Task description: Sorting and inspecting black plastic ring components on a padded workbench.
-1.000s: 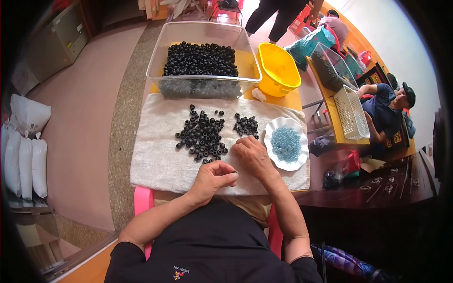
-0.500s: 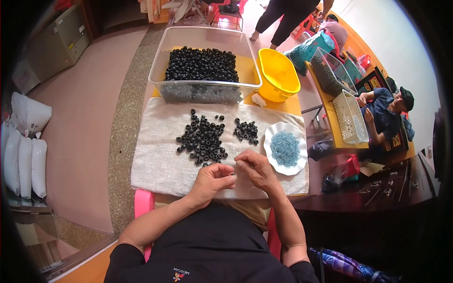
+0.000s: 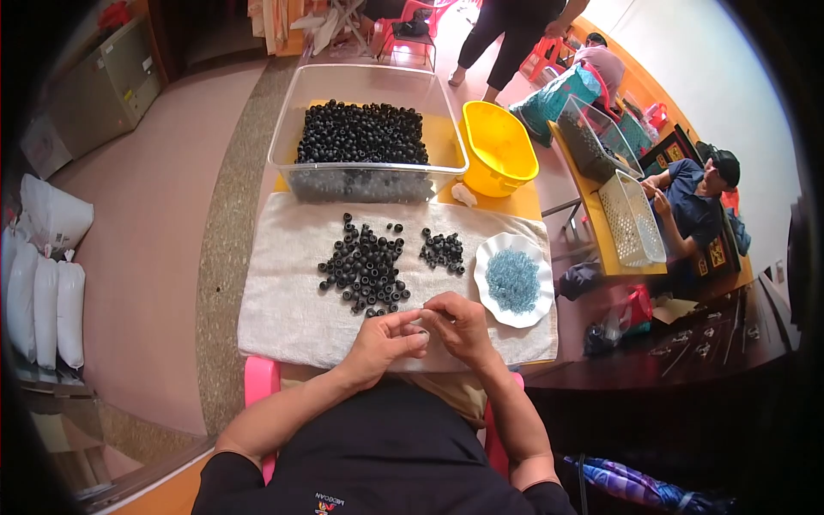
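Observation:
Over the front edge of a cream cloth [image 3: 283, 283], my left hand [image 3: 384, 345] and my right hand [image 3: 461, 330] meet at the fingertips. Both are closed in a pinch; whatever lies between the fingers is too small to make out. Just beyond my left hand spreads a pile of round black beads [image 3: 365, 270] with holes. A heap of smaller black beads [image 3: 442, 251] sits to its right. Closest to my right hand stands a white scalloped plate [image 3: 487, 302] holding tiny pale-blue beads [image 3: 513, 281].
Behind the cloth stands a clear plastic bin [image 3: 365, 182] of black beads, with a yellow tub [image 3: 499, 150] beside it. At right, a seated person [image 3: 691, 197] works at another table near a white perforated basket [image 3: 631, 223]. White sacks [image 3: 56, 257] stand at far left.
My fingertips have come together, the right hand moving down and in toward the left. The whole view has shifted slightly. In the background, the standing person's legs have changed position.

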Action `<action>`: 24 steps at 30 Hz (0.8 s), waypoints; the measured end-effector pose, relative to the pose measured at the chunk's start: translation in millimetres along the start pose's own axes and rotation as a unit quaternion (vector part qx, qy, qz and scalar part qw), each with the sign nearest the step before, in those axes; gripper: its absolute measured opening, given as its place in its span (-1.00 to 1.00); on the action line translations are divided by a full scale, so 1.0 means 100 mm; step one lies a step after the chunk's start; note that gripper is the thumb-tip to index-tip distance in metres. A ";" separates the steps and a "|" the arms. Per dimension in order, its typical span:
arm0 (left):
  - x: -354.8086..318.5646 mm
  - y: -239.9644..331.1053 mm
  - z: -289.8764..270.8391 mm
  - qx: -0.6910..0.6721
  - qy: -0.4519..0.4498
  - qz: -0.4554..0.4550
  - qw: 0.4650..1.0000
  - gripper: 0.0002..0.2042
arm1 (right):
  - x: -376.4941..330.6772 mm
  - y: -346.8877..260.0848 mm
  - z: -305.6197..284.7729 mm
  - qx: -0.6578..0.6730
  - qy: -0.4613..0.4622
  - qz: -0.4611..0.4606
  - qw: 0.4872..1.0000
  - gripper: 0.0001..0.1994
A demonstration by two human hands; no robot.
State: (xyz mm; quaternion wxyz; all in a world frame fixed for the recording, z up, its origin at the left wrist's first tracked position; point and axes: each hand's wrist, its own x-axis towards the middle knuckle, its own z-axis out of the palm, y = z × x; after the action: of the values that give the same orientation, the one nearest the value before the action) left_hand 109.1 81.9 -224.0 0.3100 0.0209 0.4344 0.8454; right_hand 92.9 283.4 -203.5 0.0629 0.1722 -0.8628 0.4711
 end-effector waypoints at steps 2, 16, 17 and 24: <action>0.00 -0.02 -0.01 0.000 -0.004 -0.001 1.000 -0.53 | 0.00 0.01 0.01 0.004 0.004 -0.021 1.000 -0.90; 0.01 -0.01 0.00 -0.022 -0.001 -0.016 1.000 -0.45 | -0.03 0.08 -0.05 0.052 -0.053 -0.038 0.997 -0.80; 0.01 0.00 0.00 -0.022 -0.001 -0.015 1.000 -0.45 | -0.04 0.07 -0.05 0.075 -0.059 -0.017 0.995 -0.81; 0.00 0.04 0.03 -0.011 0.004 -0.011 1.000 -0.57 | -0.04 0.04 -0.11 0.176 -0.078 0.047 0.980 -0.82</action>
State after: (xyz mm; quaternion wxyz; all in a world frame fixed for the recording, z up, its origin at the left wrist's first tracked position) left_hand 108.3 82.6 -219.0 0.3173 0.0091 0.4266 0.8469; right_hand 95.1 295.1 -201.6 -0.0580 0.1765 -0.7758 0.6030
